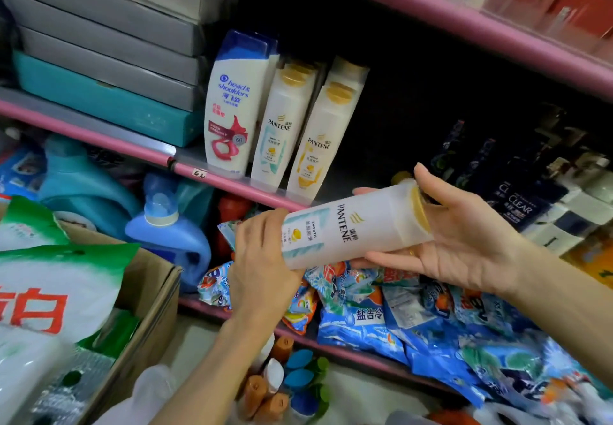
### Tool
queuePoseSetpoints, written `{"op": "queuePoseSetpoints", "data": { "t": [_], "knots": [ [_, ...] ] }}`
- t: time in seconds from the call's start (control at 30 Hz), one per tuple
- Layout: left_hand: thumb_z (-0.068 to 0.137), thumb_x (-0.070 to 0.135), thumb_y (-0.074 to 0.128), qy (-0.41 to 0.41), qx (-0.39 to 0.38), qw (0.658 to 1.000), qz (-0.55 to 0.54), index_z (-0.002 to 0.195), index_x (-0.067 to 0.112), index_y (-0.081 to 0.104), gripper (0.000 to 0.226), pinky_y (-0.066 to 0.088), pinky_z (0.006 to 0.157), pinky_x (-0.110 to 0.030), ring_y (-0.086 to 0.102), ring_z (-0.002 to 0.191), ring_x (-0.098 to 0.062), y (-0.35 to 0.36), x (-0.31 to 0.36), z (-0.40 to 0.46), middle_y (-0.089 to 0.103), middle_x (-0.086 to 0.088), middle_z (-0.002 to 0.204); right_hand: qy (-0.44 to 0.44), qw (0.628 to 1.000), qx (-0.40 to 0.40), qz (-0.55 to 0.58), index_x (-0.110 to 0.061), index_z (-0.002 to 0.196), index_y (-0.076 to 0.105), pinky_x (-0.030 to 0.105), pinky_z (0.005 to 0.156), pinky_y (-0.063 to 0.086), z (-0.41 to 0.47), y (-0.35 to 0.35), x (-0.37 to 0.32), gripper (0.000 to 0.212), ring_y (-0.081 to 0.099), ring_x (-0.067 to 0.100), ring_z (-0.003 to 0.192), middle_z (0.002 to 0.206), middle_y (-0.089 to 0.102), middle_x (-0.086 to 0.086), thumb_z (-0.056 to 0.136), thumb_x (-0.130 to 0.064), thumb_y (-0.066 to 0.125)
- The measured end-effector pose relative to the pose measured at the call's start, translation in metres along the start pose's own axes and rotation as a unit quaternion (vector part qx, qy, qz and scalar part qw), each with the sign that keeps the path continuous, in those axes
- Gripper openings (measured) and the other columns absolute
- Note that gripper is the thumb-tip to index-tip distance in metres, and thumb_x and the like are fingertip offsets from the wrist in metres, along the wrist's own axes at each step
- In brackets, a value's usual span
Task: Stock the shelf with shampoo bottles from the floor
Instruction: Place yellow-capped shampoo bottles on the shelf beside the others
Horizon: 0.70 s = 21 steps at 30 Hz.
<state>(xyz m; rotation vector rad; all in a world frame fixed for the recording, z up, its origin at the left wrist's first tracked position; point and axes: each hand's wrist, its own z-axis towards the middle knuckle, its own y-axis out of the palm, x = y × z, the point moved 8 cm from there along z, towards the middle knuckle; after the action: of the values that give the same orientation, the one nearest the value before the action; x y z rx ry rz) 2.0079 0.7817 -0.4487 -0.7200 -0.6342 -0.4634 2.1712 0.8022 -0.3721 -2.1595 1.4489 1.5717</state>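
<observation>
We read "PANTENE" and "SMOOTH" on the held bottle; at 11 o'clock, "head & shoulders" on a shelf bottle and "PANTENE" on two bottles beside it; at 3 o'clock, "CLEAR" on a dark bottle.

We saw a white Pantene bottle with a yellow cap and teal-striped label, pink shelf edges, a white Head & Shoulders bottle at far left — blue cap, red swirl — and blue detergent bags nearby.
</observation>
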Motion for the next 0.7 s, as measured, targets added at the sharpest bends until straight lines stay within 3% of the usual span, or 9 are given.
{"op": "queuePoseSetpoints", "data": {
  "t": [0.03, 0.07, 0.1, 0.13, 0.23, 0.4, 0.57, 0.7],
  "knots": [
    [0.050, 0.011, 0.086, -0.013, 0.008, 1.000, -0.005, 0.116, 0.007, 0.058, 0.072, 0.045, 0.059, -0.034, 0.045, 0.103, -0.024, -0.002, -0.002, 0.001, 0.060, -0.010, 0.108, -0.014, 1.000, -0.013, 0.006, -0.012, 0.134, 0.056, 0.047, 0.096, 0.052, 0.000, 0.003, -0.001, 0.067, 0.039, 0.050, 0.131, 0.142, 0.041, 0.027, 0.085, -0.057, 0.057],
    [0.049, 0.011, 0.086, -0.022, 0.015, 1.000, -0.009, 0.116, 0.008, 0.057, 0.073, 0.041, 0.057, -0.031, 0.042, 0.102, -0.022, -0.004, -0.004, 0.001, 0.059, -0.009, 0.108, -0.028, 0.999, -0.020, 0.012, -0.012, 0.134, 0.055, 0.044, 0.093, 0.054, 0.001, 0.006, -0.002, 0.066, 0.038, 0.051, 0.131, 0.135, 0.040, 0.017, 0.084, -0.054, 0.061],
    [0.048, 0.011, 0.086, -0.026, 0.020, 0.999, -0.011, 0.115, 0.008, 0.056, 0.074, 0.037, 0.056, -0.030, 0.040, 0.102, -0.021, -0.005, -0.004, 0.002, 0.059, -0.009, 0.107, -0.040, 0.999, -0.020, 0.013, -0.011, 0.133, 0.056, 0.042, 0.091, 0.055, 0.001, 0.008, -0.003, 0.064, 0.040, 0.052, 0.129, 0.154, 0.018, 0.020, 0.082, -0.048, 0.066],
    [0.047, 0.010, 0.086, -0.026, 0.021, 0.999, -0.009, 0.115, 0.009, 0.056, 0.074, 0.036, 0.055, -0.029, 0.040, 0.101, -0.021, -0.005, -0.004, 0.002, 0.059, -0.009, 0.107, -0.050, 0.999, -0.017, 0.011, -0.011, 0.132, 0.057, 0.040, 0.089, 0.056, 0.001, 0.009, -0.005, 0.064, 0.046, 0.052, 0.125, 0.143, 0.040, 0.031, 0.079, -0.042, 0.073],
    [0.047, 0.011, 0.086, -0.032, 0.017, 0.999, 0.007, 0.116, 0.008, 0.057, 0.075, 0.035, 0.054, -0.028, 0.041, 0.101, -0.022, -0.005, -0.006, 0.003, 0.059, -0.009, 0.107, -0.076, 0.997, 0.022, 0.001, -0.009, 0.127, 0.061, 0.038, 0.082, 0.059, 0.004, 0.010, -0.006, 0.065, 0.057, 0.051, 0.112, 0.131, 0.054, 0.030, 0.070, -0.034, 0.082],
    [0.044, 0.008, 0.088, -0.050, 0.016, 0.998, 0.016, 0.116, 0.008, 0.055, 0.080, 0.039, 0.049, -0.031, 0.041, 0.103, -0.023, -0.004, -0.008, 0.000, 0.059, -0.010, 0.108, -0.118, 0.986, 0.116, -0.035, -0.004, 0.122, 0.057, 0.030, 0.065, 0.061, 0.008, 0.008, -0.009, 0.057, 0.068, 0.045, 0.095, 0.113, 0.066, 0.028, 0.079, -0.041, 0.065],
    [0.046, 0.013, 0.090, -0.078, 0.005, 0.997, 0.018, 0.118, 0.010, 0.053, 0.081, 0.034, 0.051, -0.028, 0.050, 0.103, -0.030, 0.001, -0.008, -0.001, 0.058, -0.010, 0.109, -0.153, 0.973, 0.159, -0.072, -0.009, 0.119, 0.057, 0.029, 0.061, 0.061, 0.009, 0.009, -0.018, 0.057, 0.070, 0.043, 0.090, 0.108, 0.070, 0.023, 0.076, -0.045, 0.065],
    [0.054, 0.026, 0.086, -0.098, -0.014, 0.995, 0.003, 0.120, 0.014, 0.051, 0.076, 0.033, 0.056, -0.030, 0.048, 0.103, -0.026, 0.010, -0.005, -0.003, 0.055, -0.007, 0.110, -0.174, 0.956, 0.201, -0.126, -0.014, 0.120, 0.060, 0.028, 0.059, 0.060, 0.010, 0.005, -0.016, 0.067, 0.073, 0.033, 0.080, 0.108, 0.072, 0.015, 0.076, -0.064, 0.058]
  ]
}}
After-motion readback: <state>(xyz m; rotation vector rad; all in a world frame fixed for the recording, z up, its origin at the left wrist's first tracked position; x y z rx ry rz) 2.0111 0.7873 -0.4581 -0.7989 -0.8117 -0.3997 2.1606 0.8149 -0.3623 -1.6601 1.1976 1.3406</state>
